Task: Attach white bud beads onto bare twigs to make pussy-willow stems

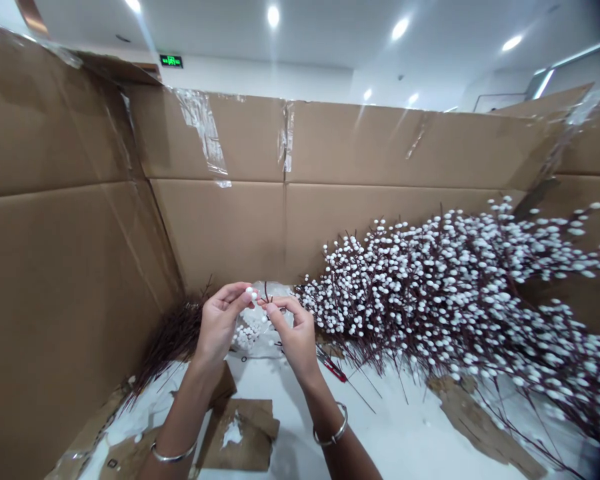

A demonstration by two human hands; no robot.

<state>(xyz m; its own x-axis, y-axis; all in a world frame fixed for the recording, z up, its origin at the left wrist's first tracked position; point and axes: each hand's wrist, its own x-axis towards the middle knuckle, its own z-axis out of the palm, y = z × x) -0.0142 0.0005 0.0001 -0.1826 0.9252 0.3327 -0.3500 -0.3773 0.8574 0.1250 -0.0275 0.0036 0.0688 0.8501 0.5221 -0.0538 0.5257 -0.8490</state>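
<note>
My left hand (221,315) is closed, with white berries (251,293) pinched at its fingertips. Close beside it, my right hand (294,327) grips a thin dark brown twig (267,291) between thumb and fingers. The two hands nearly meet over the middle of the table. Behind and below them, a clear plastic bag (275,291) holds loose white berries (247,335). To the right spreads a big heap of brown artificial branches covered in white berries (420,287).
Bare dark brown twigs (175,337) lie at the left wall. A red-handled cutter (334,367) rests on the white table (395,433). Torn cardboard pieces (245,433) lie in front, another cardboard strip (485,420) at right. Tall cardboard walls (220,227) enclose the table.
</note>
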